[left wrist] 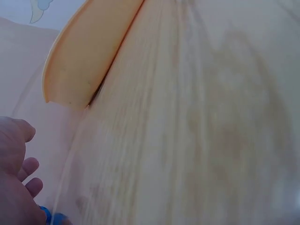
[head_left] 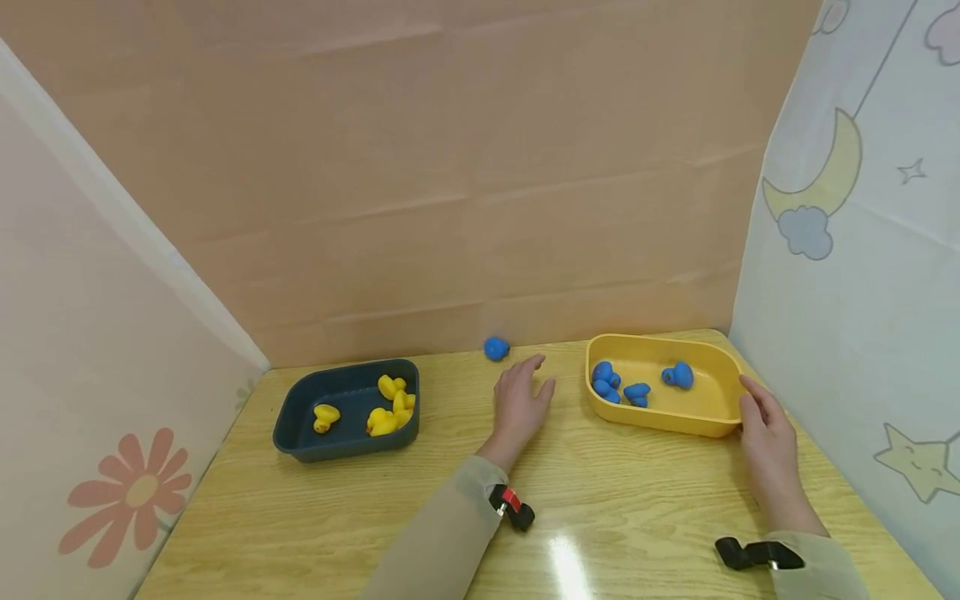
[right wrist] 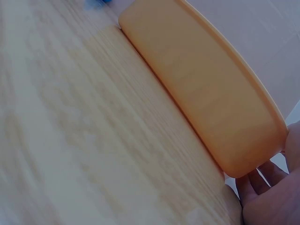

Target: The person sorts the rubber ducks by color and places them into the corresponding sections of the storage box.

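My left hand (head_left: 520, 406) reaches over the middle of the table with fingers extended and thumb apart, holding nothing. Just beyond its fingertips a small blue toy duck (head_left: 496, 348) sits at the table's back edge; part of it shows low in the left wrist view. On the right stands a yellow bin (head_left: 645, 418) with several blue toy ducks (head_left: 678, 375) inside. My right hand (head_left: 771, 442) rests against the bin's right end, thumb by the rim and fingers along the outer wall, as the right wrist view shows.
A dark blue bin (head_left: 337, 452) with several yellow toy ducks (head_left: 382, 421) stands on the left of the wooden table (head_left: 300, 525). A brown backdrop (head_left: 450, 167) rises behind the table, and patterned panels (head_left: 847, 333) flank it.
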The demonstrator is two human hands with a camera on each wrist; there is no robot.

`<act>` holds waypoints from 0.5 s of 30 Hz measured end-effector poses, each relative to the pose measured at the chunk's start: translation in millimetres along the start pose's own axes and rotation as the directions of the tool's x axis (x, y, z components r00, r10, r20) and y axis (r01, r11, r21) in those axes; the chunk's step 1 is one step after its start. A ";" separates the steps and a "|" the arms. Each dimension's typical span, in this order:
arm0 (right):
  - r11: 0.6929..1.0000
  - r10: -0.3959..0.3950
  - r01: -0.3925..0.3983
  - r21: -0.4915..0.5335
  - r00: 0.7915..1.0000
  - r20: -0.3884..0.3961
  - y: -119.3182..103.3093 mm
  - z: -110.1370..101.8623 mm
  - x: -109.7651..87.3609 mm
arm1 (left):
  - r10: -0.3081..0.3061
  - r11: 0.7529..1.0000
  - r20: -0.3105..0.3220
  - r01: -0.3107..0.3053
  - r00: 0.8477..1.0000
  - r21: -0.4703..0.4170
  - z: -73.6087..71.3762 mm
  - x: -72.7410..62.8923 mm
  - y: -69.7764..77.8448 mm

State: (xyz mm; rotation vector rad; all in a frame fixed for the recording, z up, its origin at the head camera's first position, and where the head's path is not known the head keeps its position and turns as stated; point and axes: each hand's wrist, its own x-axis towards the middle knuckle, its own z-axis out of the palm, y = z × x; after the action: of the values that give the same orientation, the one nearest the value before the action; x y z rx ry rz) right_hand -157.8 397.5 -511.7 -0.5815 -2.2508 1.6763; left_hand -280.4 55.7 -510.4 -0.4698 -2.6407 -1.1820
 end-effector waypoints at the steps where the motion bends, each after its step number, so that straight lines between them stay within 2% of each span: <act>1: 1.000 0.000 0.000 -0.002 1.000 0.000 0.0 -0.2 0.1 | -0.008 1.000 0.007 0.008 1.000 0.005 0.1 -0.5 -1.0; 15: 1.000 -0.025 0.025 0.003 1.000 -0.005 0.4 0.7 -1.2 | -0.017 1.000 0.014 0.017 1.000 -0.004 0.0 -1.5 -4.3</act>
State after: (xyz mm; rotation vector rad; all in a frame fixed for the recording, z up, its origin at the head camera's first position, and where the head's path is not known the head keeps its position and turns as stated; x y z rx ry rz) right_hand -156.9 396.4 -512.3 -0.5548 -2.2420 1.6643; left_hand -280.6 52.7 -513.8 -0.4597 -2.6599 -1.1936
